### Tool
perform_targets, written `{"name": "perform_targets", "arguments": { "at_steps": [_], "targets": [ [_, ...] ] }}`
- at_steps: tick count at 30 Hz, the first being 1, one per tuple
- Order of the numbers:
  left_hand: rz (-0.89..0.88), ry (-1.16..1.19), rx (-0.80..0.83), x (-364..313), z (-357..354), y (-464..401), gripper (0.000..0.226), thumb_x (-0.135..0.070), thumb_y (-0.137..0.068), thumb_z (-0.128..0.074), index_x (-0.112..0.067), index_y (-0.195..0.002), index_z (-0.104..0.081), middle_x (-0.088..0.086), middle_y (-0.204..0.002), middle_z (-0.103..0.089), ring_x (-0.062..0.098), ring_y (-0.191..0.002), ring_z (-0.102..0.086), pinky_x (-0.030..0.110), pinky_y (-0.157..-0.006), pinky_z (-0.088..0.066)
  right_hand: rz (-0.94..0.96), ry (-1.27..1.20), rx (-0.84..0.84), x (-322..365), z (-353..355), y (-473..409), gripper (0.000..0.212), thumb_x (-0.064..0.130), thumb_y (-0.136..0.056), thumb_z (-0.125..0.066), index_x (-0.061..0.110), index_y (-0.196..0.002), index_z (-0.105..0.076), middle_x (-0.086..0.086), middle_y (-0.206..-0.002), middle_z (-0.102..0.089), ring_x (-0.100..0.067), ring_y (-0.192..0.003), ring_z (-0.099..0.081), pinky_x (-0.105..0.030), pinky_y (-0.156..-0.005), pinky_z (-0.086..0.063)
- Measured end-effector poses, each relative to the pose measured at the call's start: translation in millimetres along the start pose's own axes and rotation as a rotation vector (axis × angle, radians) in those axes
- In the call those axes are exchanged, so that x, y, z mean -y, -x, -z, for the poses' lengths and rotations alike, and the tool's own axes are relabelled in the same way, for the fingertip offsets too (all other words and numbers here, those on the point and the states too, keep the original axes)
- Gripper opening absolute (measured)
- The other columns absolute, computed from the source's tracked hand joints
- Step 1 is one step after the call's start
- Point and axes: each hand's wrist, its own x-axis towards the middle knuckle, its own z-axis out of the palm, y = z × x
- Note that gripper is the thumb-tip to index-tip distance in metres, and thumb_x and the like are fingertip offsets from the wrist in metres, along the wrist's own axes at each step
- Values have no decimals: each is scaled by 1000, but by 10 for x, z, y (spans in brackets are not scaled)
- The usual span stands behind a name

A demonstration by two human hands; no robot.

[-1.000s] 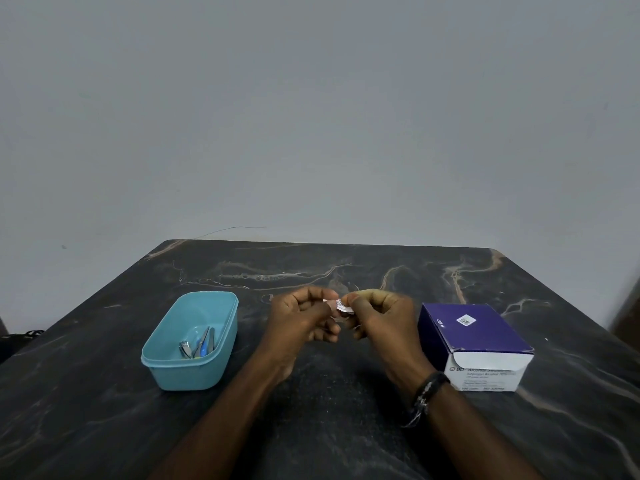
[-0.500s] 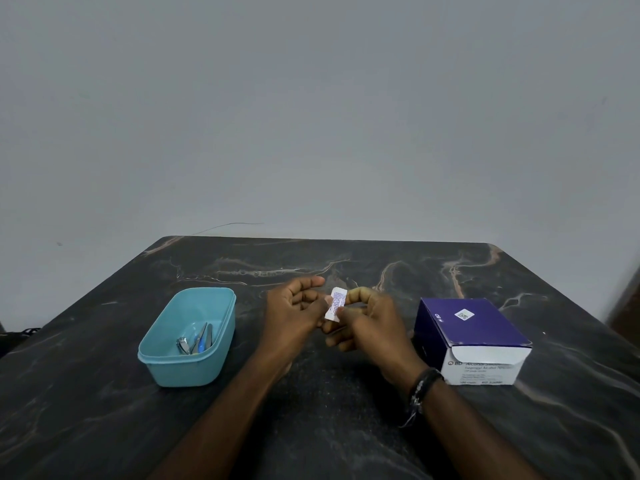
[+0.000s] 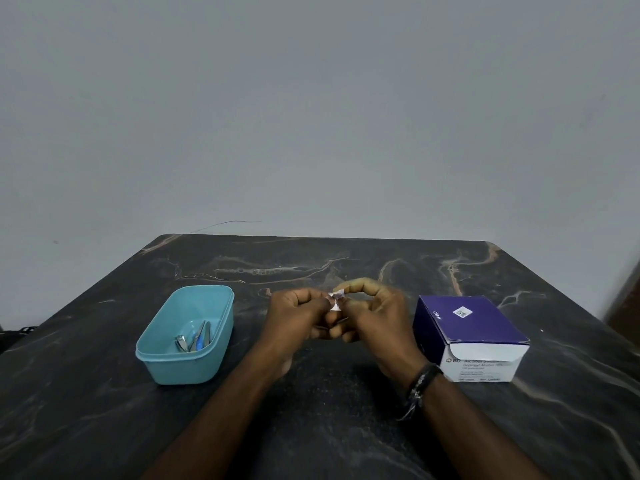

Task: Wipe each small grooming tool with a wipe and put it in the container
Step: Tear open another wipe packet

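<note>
Over the middle of the dark marble table (image 3: 311, 427), my left hand (image 3: 298, 317) and my right hand (image 3: 374, 320) meet and both pinch a small white wipe packet (image 3: 336, 299) between fingertips. A thin metal piece shows just below the fingers, mostly hidden. To the left stands a light blue plastic container (image 3: 156, 355) holding small grooming tools (image 3: 194, 337): a nail clipper and slim metal and blue pieces.
A purple and white box of alcohol swabs (image 3: 471, 337) lies to the right of my hands, its flap end facing me. A dark beaded band circles my right wrist. The table's far edge meets a plain grey wall.
The packet stood upright between my fingers half a second ago; now it is turned and scrunched between both hands' fingertips. My hands have stayed over the same spot.
</note>
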Motion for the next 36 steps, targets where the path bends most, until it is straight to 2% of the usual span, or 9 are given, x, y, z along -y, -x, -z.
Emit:
{"name": "perform_targets", "arguments": {
  "at_steps": [6, 14, 19, 22, 25, 28, 31, 33, 36],
  "targets": [
    [53, 37, 20, -9, 1, -8, 12, -6, -89, -60, -1, -81, -67, 7, -63, -60, 17, -52, -58, 33, -59, -56, 3, -9, 18, -14, -1, 13, 13, -2, -91, -60, 7, -93, -69, -17, -69, -72, -21, -54, -68, -25, -43, -50],
    [19, 56, -27, 32, 9, -26, 9, -6, -85, -66, -4, -78, -72, 11, -69, -67, 17, -59, -63, 34, -62, -55, -14, -118, 11, -8, -12, 23, 23, -7, -90, -52, 6, -85, -71, -23, -72, -71, -25, -55, -66, -26, -44, -51],
    [-8, 26, -72, 62, 14, -37, 13, -11, -84, -69, 1, -82, -72, 14, -74, -68, 23, -69, -64, 43, -73, -58, -44, -146, 40, -8, -19, 17, 11, 9, -93, -60, 5, -90, -70, -20, -76, -73, -26, -62, -68, -27, -48, -54],
    [6, 42, -70, 69, 35, -42, 13, -12, -84, -69, 0, -82, -72, 13, -75, -68, 22, -71, -65, 45, -76, -58, -66, -138, 67, -15, -17, 9, 8, 6, -91, -63, 2, -96, -68, -20, -80, -74, -28, -68, -70, -29, -52, -56],
    [37, 98, -64, 63, 47, -55, 13, -7, -87, -63, -4, -78, -73, 15, -75, -68, 22, -67, -64, 40, -68, -59, -102, -137, 85, -24, -12, -8, 8, -3, -89, -62, -1, -96, -65, -19, -79, -73, -26, -70, -71, -28, -53, -56],
    [78, 171, -18, 60, 68, -70, 16, -8, -91, -59, 2, -88, -71, 18, -78, -68, 20, -64, -66, 34, -60, -56, -117, -127, 72, -35, -6, -17, 10, -8, -87, -62, 0, -94, -64, -16, -76, -73, -23, -69, -71, -27, -52, -56],
    [70, 171, 52, 80, 86, -64, 16, -11, -90, -63, 3, -92, -71, 18, -80, -69, 20, -66, -66, 34, -63, -56, -123, -125, 55, -30, 10, -24, 17, -7, -88, -62, 3, -101, -57, -17, -77, -72, -22, -67, -71, -28, -52, -56],
    [40, 132, 48, 90, 84, -48, 14, -8, -87, -66, 3, -93, -71, 20, -84, -72, 24, -73, -70, 34, -67, -58, -132, -99, 35, -22, 25, -31, 24, -6, -89, -62, 6, -108, -53, -17, -82, -74, -21, -67, -72, -28, -53, -57],
    [1, 74, 13, 93, 78, -34, 13, -6, -87, -67, 2, -95, -72, 18, -88, -75, 26, -80, -73, 32, -69, -60, -147, -41, 34, -23, 26, -26, 21, -1, -89, -64, 4, -107, -55, -15, -83, -75, -18, -67, -72, -27, -55, -58]
  ]
}}
